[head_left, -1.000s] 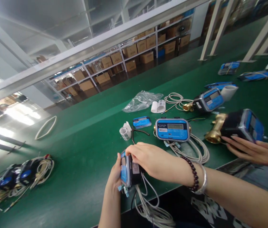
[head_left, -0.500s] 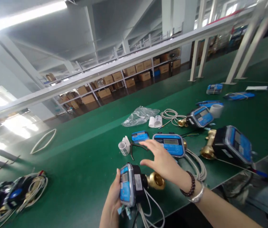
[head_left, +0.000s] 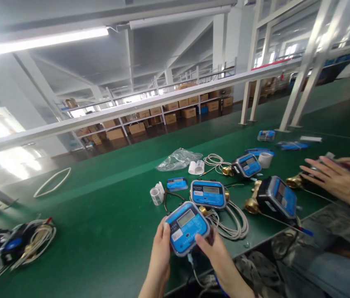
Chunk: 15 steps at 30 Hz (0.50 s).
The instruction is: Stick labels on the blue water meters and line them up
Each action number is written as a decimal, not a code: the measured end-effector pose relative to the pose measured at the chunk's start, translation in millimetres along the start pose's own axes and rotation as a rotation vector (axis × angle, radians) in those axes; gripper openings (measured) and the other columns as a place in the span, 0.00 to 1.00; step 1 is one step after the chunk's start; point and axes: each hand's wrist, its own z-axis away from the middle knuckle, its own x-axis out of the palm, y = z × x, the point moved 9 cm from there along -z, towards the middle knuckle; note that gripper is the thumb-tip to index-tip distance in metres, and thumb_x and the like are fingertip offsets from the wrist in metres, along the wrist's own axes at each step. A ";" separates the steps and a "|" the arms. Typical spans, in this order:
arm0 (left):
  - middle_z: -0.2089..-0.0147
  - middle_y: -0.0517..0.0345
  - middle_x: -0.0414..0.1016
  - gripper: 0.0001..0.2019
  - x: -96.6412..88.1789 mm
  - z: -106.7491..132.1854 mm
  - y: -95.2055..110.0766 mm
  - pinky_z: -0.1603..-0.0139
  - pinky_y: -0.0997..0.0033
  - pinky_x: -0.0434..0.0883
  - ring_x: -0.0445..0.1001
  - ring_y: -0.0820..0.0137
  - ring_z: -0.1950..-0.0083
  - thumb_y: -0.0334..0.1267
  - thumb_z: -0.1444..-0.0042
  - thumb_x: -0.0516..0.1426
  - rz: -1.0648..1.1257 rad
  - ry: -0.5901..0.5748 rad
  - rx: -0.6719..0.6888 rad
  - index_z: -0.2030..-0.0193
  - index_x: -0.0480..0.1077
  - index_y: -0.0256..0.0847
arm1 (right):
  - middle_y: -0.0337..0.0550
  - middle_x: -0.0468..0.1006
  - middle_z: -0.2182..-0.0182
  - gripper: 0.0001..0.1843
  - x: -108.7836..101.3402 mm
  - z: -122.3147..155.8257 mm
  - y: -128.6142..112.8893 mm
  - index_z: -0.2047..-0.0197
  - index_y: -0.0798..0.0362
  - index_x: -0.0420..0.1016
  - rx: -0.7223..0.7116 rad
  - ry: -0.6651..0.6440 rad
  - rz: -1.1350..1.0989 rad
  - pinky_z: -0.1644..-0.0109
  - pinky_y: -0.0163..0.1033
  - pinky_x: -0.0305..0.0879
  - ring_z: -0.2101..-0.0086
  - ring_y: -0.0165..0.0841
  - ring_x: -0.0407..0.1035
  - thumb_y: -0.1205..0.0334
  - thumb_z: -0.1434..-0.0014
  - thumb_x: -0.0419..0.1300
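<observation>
I hold a blue-faced meter with a small grey display in both hands, its face turned up toward me. My left hand grips its left edge, thumb on the rim. My right hand clasps its lower right side. A brass fitting shows just behind the meter, and its grey cables hang down past the table edge. A second blue meter lies flat on the green table just beyond, on a coil of grey cable.
Another person's hand rests on a brass-ended meter at the right. A black meter with brass fitting, a further meter, white tape rolls, a plastic bag and a pile of wired meters lie around.
The meter was held on edge in my left hand; now its face is turned up and my right hand has come back from reaching forward to grip it. The view tilted up.
</observation>
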 end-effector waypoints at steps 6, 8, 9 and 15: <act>0.55 0.50 0.78 0.21 -48.7 28.6 -10.0 0.61 0.67 0.75 0.75 0.58 0.52 0.53 0.54 0.64 -0.091 -0.066 0.135 0.56 0.76 0.42 | 0.41 0.81 0.70 0.27 5.6 -6.5 -23.6 0.59 0.55 0.73 0.188 0.024 -0.213 0.69 0.40 0.72 0.70 0.39 0.75 0.52 0.61 0.73; 0.61 0.51 0.78 0.19 -64.7 39.2 -12.3 0.56 0.66 0.74 0.75 0.59 0.54 0.54 0.56 0.65 -0.056 -0.028 0.200 0.65 0.78 0.41 | 0.42 0.81 0.69 0.23 14.1 -7.8 -33.1 0.60 0.54 0.74 0.258 0.040 -0.343 0.70 0.38 0.72 0.71 0.38 0.75 0.55 0.59 0.72; 0.59 0.50 0.78 0.21 -62.0 45.1 -14.7 0.52 0.65 0.73 0.74 0.58 0.52 0.56 0.60 0.66 -0.041 -0.066 0.223 0.65 0.78 0.41 | 0.41 0.81 0.69 0.21 18.8 -9.0 -39.3 0.61 0.54 0.74 0.280 0.056 -0.396 0.71 0.37 0.71 0.71 0.37 0.75 0.56 0.58 0.71; 0.48 0.46 0.74 0.39 27.9 77.8 -59.1 0.42 0.62 0.64 0.69 0.55 0.46 0.52 0.64 0.69 -0.251 -0.567 0.054 0.44 0.68 0.39 | 0.37 0.80 0.73 0.10 37.7 -19.3 -77.3 0.65 0.51 0.72 0.264 0.075 -0.453 0.75 0.34 0.70 0.74 0.33 0.74 0.55 0.48 0.63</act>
